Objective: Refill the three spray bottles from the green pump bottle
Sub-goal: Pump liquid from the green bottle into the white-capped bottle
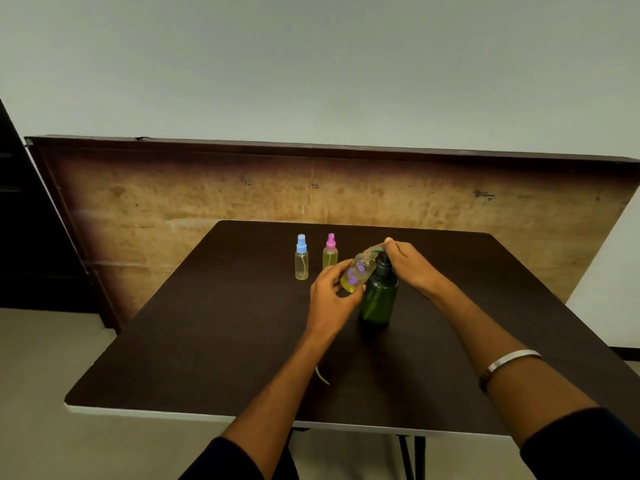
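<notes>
The green pump bottle stands on the dark table. My right hand rests on top of its pump head, fingers curled over it. My left hand grips an uncapped spray bottle with purple print and yellow liquid, tilted so that its open neck lies at the pump's nozzle. Behind it stand two capped spray bottles holding yellowish liquid: one with a blue top and one with a pink top.
A thin dip tube lies on the table by my left forearm; its spray head is hidden. A worn wooden board leans on the wall behind the table. The table's near edge is white.
</notes>
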